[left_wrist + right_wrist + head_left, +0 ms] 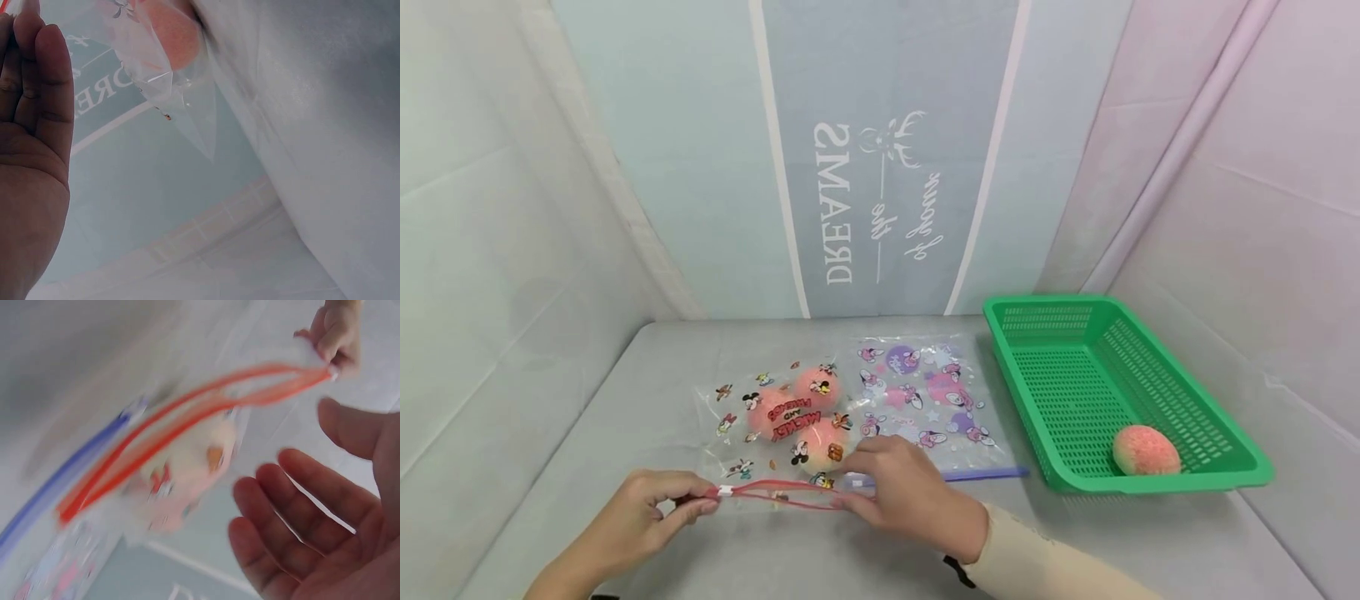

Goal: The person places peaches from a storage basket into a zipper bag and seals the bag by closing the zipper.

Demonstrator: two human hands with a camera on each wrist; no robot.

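My left hand (643, 508) pinches the left end of the red zip strip (775, 483), beside its white slider (725, 491). The strip edges bow apart along the mouth of a clear zip bag (718, 454) with cartoon prints and "Mickey and Friends" lettering. Inside lie three pinkish-orange, peach-like balls (817, 388). At the strip's right end is my right hand (902, 492); the right wrist view shows its fingers (300, 500) loosely spread, with nothing gripped. In the left wrist view, one ball (175, 37) shows through the bag's plastic.
A second clear zip bag (925, 400) with pink and purple prints lies flat to the right, its blue strip (985, 474) toward me. Further right stands a green basket (1037, 417) holding one pinkish ball (1146, 451). Fabric walls (880, 167) enclose the grey table (602, 433).
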